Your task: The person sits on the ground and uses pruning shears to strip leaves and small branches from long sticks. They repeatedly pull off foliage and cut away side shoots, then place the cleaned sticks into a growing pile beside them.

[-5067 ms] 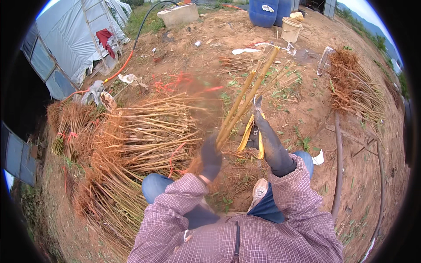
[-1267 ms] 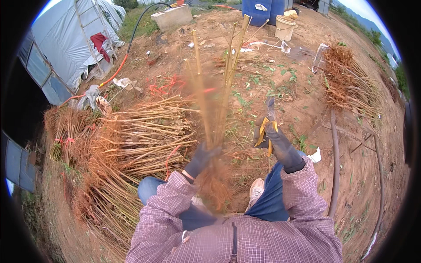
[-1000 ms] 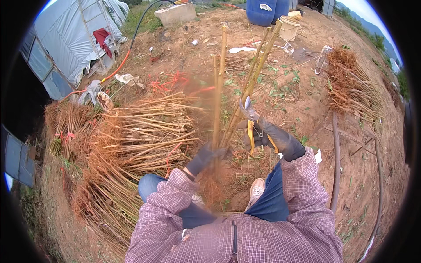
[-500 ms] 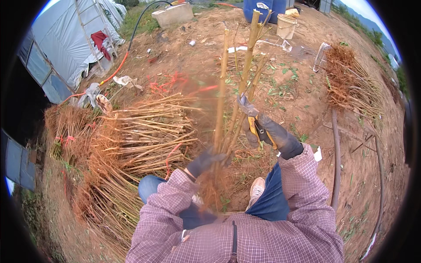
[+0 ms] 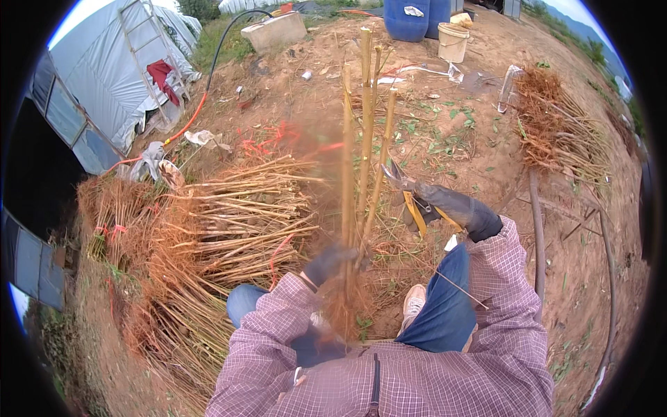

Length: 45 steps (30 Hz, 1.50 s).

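My left hand (image 5: 332, 260), in a dark glove, grips a small bunch of bare-root saplings (image 5: 364, 132) and holds them upright, roots hanging near my lap. My right hand (image 5: 445, 203), also gloved, holds yellow-handled pruning shears (image 5: 404, 186); the blades touch one of the stems about halfway up. The stem tops reach toward the blue barrels.
A big pile of bundled saplings (image 5: 229, 222) lies on the dirt to my left, another heap (image 5: 556, 132) at the far right. Blue barrels (image 5: 417, 17), a white bucket (image 5: 453, 42), a concrete trough (image 5: 274, 31) and a greenhouse (image 5: 104, 90) stand behind. A hose (image 5: 536, 229) runs on the right.
My left hand has turned the bunch more upright. My right hand brought the shears in from the right to the stems.
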Each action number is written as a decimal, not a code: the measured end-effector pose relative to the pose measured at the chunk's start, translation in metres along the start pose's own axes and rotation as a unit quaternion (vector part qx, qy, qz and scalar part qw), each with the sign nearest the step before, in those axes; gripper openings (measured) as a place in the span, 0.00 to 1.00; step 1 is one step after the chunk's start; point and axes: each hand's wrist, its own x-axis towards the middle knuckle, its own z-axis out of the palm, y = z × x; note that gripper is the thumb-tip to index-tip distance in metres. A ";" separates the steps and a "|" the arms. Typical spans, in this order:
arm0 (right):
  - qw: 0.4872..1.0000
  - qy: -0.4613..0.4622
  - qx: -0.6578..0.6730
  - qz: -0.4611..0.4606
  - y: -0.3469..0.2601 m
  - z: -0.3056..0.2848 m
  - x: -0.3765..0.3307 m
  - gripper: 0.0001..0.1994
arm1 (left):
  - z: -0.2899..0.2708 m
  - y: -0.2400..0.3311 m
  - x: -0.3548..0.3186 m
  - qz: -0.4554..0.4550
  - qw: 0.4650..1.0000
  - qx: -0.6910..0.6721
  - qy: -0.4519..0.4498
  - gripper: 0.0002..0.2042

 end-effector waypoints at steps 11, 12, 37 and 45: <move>0.986 0.061 0.153 -0.022 -0.023 0.033 0.017 0.31 | -0.006 -0.005 0.000 0.015 0.998 0.050 0.027 0.22; 0.990 0.122 0.067 0.001 -0.027 0.039 0.013 0.31 | -0.006 -0.007 0.001 0.004 0.998 0.054 0.025 0.23; 0.951 0.278 0.024 -0.130 -0.033 0.056 0.032 0.21 | 0.001 -0.002 0.004 0.013 0.995 0.093 0.034 0.21; 0.955 0.210 0.155 -0.142 -0.040 0.041 0.012 0.27 | -0.005 -0.012 0.004 0.025 0.986 0.134 0.093 0.22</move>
